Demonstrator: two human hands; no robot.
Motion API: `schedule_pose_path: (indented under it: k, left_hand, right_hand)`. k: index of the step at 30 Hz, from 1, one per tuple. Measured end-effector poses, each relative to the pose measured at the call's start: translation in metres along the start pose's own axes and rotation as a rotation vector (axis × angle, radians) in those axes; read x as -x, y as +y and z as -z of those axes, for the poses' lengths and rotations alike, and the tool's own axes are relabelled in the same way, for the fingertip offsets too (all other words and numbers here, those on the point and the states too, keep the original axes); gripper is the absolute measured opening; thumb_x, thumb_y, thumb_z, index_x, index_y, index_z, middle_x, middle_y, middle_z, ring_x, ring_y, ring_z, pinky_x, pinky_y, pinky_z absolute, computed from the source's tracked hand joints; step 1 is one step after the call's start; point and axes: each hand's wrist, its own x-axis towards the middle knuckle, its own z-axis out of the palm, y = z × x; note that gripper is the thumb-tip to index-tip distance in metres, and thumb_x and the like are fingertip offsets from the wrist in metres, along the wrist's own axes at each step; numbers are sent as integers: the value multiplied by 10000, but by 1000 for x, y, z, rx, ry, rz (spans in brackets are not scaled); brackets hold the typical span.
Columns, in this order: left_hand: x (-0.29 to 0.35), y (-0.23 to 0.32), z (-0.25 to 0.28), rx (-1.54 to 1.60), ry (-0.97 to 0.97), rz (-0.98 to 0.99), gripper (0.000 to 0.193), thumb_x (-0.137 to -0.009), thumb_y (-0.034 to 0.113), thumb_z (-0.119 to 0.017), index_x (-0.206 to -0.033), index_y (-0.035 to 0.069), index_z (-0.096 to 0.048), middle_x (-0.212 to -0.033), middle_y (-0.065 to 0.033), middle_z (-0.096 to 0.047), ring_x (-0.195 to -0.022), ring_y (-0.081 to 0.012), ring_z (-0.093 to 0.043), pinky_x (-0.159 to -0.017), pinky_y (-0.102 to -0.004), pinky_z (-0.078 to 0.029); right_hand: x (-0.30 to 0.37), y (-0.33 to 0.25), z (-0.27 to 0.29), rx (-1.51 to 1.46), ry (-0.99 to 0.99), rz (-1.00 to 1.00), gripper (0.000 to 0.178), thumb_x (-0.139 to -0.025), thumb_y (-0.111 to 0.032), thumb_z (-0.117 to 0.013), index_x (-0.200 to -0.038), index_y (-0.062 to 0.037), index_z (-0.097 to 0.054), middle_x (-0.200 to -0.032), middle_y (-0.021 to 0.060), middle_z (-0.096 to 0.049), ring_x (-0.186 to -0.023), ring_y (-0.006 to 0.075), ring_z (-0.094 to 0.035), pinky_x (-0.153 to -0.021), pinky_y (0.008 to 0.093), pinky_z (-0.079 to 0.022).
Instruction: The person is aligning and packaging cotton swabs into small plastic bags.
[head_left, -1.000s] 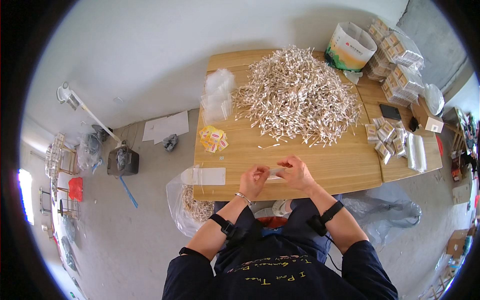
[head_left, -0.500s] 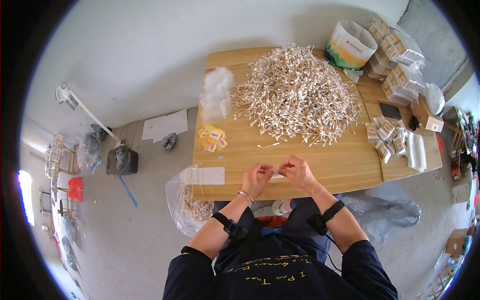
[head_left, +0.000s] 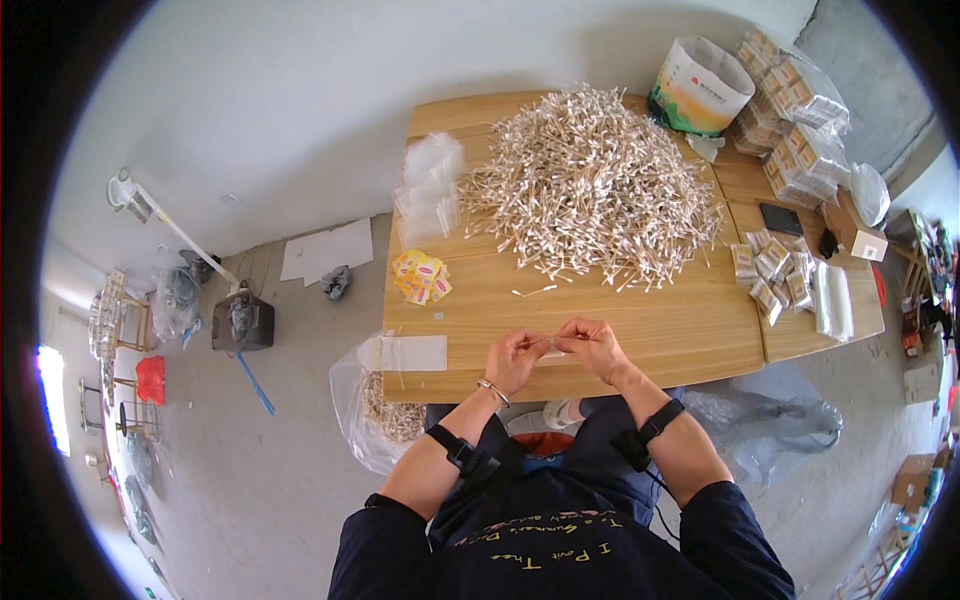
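Note:
Close to the table's front edge, my left hand [head_left: 512, 362] and my right hand [head_left: 592, 348] meet with their fingertips almost together. Both are closed in a pinch on a small clear plastic piece [head_left: 553, 352], mostly hidden by the fingers. Beyond them a large heap of cotton swabs [head_left: 600, 185] covers the middle of the table, with one loose cotton swab [head_left: 535, 292] on its near side. Left of my left hand lies a white card strip [head_left: 418, 353]. Behind it are yellow printed cards [head_left: 421, 277] and a stack of clear plastic bags [head_left: 430, 185].
On the right are small filled packs [head_left: 772, 262], a clear plastic sleeve [head_left: 832, 302], a black phone [head_left: 781, 219] and an open carton [head_left: 856, 236]. Wrapped packs [head_left: 800, 130] and a printed bag [head_left: 698, 90] stand behind. A bag of swabs [head_left: 388, 410] sits beside the table.
My right hand has shifted slightly left, so the fingertips of both hands are closer together and less of the plastic piece shows. The things on the table look unmoved.

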Motion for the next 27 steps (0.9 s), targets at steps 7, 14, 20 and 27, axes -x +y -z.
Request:
schedule_pose_path:
  k: [7,14,20,27]
  left_hand:
    - [1,3,-4,177,-30,11,68,-871,79,-619,-884,18,-648,-787,14,-620,-754,-48,-562,-685,-210,-455]
    - [1,-4,-6,148,19,11,136,-869,115,-629,-930,-7,-636,-838,-13,-643,-802,-59,-583,-702,-212,-468]
    - [-2,-5,-6,173,0,75,136,-862,100,-632,-938,-12,-637,-839,-22,-650,-770,-68,-593,-685,-212,-478]
    - [-1,-5,-10,104,48,-32,139,-856,85,-640,-947,-18,-638,-856,-32,-662,-785,-78,-605,-691,-221,-487]
  right_hand:
    - [-3,10,5,-222,-37,-94,74,-831,-78,-643,-860,-14,-669,-774,13,-641,-738,75,-552,-677,230,-446]
    - [7,-12,-4,128,-34,-39,125,-860,-101,-644,-943,-9,-655,-851,9,-643,-788,60,-571,-710,219,-468]
    - [1,7,1,106,-23,-3,94,-844,-97,-664,-875,-12,-642,-776,-10,-627,-723,46,-552,-634,206,-445]
    - [7,4,-3,243,37,139,122,-814,-126,-688,-857,-19,-650,-762,51,-654,-714,108,-585,-651,249,-465]
